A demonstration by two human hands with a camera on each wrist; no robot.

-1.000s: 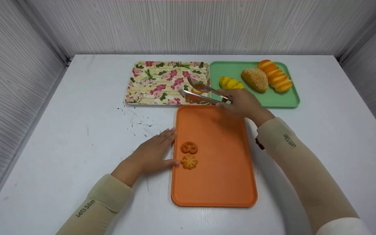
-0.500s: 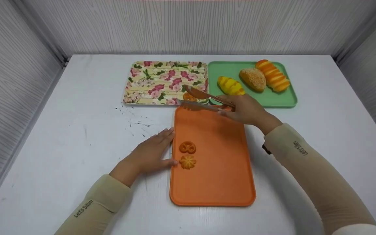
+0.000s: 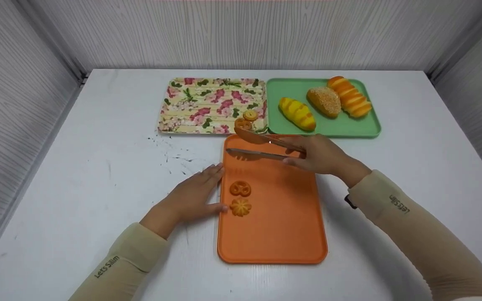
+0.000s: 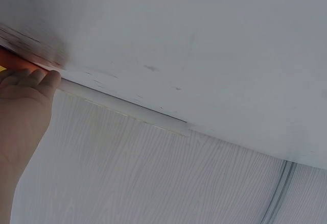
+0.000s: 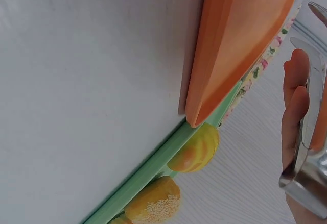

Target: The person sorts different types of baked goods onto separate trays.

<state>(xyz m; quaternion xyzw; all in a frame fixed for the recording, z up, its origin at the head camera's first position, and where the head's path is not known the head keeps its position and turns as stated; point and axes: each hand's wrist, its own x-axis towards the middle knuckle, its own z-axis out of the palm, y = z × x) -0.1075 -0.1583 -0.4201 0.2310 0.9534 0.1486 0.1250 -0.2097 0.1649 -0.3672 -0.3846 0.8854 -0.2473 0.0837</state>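
My right hand (image 3: 320, 154) grips metal tongs (image 3: 262, 146) over the far end of the orange tray (image 3: 283, 234). The tongs' arms are spread apart and nothing shows between them. Two orange cookies, a pretzel-shaped one (image 3: 240, 189) and a flower-shaped one (image 3: 241, 207), lie on the tray's left side. My left hand (image 3: 195, 196) lies flat on the white table, fingers straight, thumb against the tray's left edge. In the right wrist view my right hand's fingers (image 5: 294, 101) curl round the tongs (image 5: 306, 132) beside the orange tray (image 5: 240, 40). The left wrist view has my left hand (image 4: 25, 96) at the tray's edge.
A floral tray (image 3: 195, 104) at the back holds two small cookies (image 3: 247, 119) at its near right corner. Beside it a green tray (image 3: 366, 127) carries three bread rolls (image 3: 324, 102). Grey walls close off the table on three sides.
My right hand has drawn the tongs back from the floral tray to above the orange tray. The two cookies stay on the floral tray. My left hand has not moved.
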